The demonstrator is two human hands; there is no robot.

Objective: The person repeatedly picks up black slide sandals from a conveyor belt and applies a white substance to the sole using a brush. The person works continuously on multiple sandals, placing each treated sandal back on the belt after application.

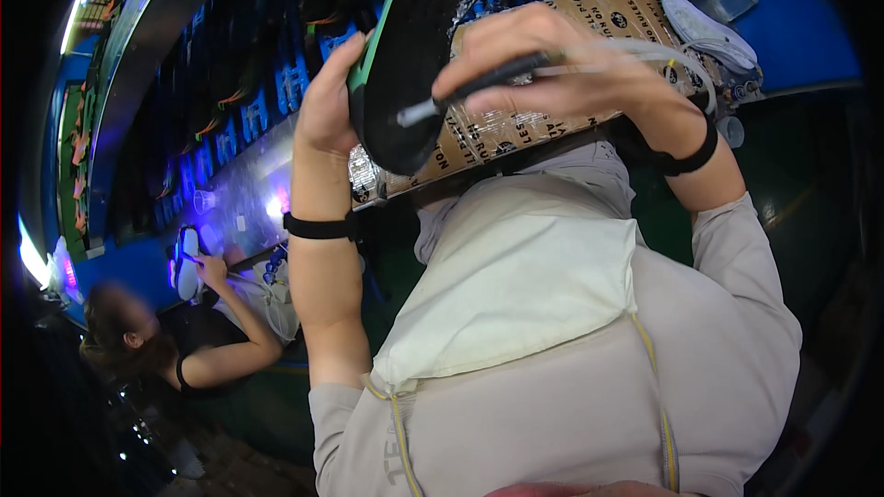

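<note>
A shoe sole, black on its facing side with a green and orange edge, is held up at a tilt over the bench. My left hand grips it by its left edge, thumb up along the side. In my right hand is a black-handled glue brush, held like a pen. Its pale, motion-blurred tip is over the sole's lower part; whether it touches I cannot tell. A clear tube runs from the brush's rear end past my right wrist.
Brown printed paper and tape cover the bench top. At its right end lie a white shoe piece and a clear bottle; a clear cup is below. Several blue-lit shoe parts line up behind. At left a co-worker holds another sole.
</note>
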